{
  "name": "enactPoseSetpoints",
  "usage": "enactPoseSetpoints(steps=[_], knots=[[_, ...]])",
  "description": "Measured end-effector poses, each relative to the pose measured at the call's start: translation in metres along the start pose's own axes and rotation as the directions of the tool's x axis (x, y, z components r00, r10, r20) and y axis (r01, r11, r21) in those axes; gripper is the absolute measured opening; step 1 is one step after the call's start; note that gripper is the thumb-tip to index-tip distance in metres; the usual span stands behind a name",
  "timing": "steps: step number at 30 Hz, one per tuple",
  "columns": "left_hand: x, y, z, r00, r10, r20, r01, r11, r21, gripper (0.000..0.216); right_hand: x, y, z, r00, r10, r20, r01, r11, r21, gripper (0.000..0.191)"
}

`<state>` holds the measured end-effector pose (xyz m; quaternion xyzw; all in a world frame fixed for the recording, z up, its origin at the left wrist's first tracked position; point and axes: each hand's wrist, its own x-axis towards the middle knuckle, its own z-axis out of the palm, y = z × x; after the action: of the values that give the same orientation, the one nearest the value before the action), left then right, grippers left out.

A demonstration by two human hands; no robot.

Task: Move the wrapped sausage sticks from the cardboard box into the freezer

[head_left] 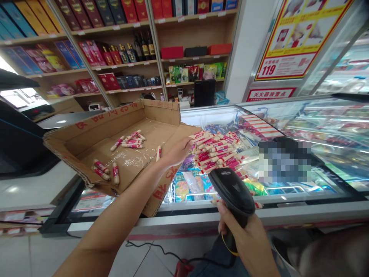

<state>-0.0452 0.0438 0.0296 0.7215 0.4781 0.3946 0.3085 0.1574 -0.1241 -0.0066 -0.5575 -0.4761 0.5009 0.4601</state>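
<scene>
My left hand (179,151) reaches over the right edge of a cut-down cardboard box (161,113). Its fingers close on the ends of red-and-cream wrapped sausages (219,148), at the left side of a heap lying on the freezer's glass top. My right hand (250,242) grips a black handheld barcode scanner (232,190), its head tilted up toward the heap. Sausage ends (258,206) poke out on both sides of the scanner; I cannot tell whether the hand touches them. Several loose sausages (132,142) lie inside the box.
Packaged goods fill the chest freezer (288,213) under its glass. A blurred dark object (284,161) sits on the right. The scanner's black cable (173,256) hangs below. Behind stand shelves (196,36) of boxes and bottles; dark equipment (20,138) stands left.
</scene>
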Motion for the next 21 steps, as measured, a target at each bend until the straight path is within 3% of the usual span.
enactPoseSetpoints(steps=[3, 6, 12, 21], knots=[[0.023, 0.003, 0.007, 0.995, 0.104, 0.0, -0.099, 0.951, 0.291, 0.017, 0.002, 0.0, -0.003, 1.0, 0.002, -0.019, -0.002, 1.0, -0.013, 0.04], [0.04, 0.0, 0.019, 0.994, 0.111, 0.005, -0.102, 0.893, 0.439, 0.01, 0.002, 0.002, -0.004, 1.0, 0.014, -0.015, -0.014, 1.0, -0.025, 0.042], [0.051, -0.013, 0.038, 0.995, 0.104, 0.01, -0.096, 0.874, 0.476, 0.011, 0.002, -0.001, -0.007, 0.999, 0.015, -0.046, -0.016, 1.0, -0.018, 0.043], [0.041, -0.014, 0.042, 0.995, 0.078, 0.059, -0.097, 0.825, 0.557, 0.018, 0.002, 0.0, -0.007, 0.999, 0.025, -0.033, -0.027, 0.999, -0.044, 0.043]])
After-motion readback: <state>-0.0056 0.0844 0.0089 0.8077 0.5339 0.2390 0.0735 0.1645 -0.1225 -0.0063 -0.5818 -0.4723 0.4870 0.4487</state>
